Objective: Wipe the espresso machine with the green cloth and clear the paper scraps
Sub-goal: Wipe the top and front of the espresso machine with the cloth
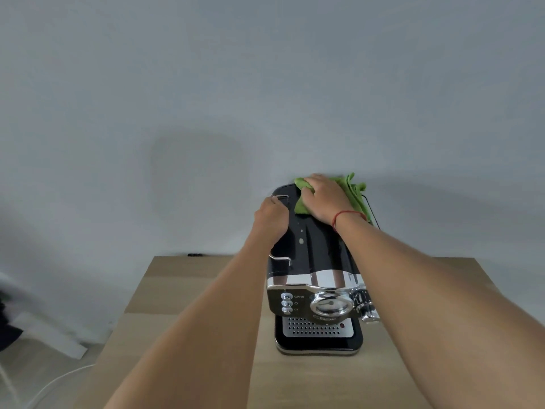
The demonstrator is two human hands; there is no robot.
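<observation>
A black and chrome espresso machine (315, 255) stands on a light wooden table (182, 320), its front facing me. My right hand (324, 199) presses the green cloth (352, 187) flat on the rear of the machine's black top. My left hand (272, 218) is curled over the top's left edge, at the chrome rail, gripping the machine. A few small pale scraps (301, 240) lie on the black top, in front of the cloth.
A grey wall rises right behind the machine. The table's left edge drops to the floor, where a white cable (59, 382) and a white board (50, 335) lie. A small dark object (195, 255) sits at the table's back edge.
</observation>
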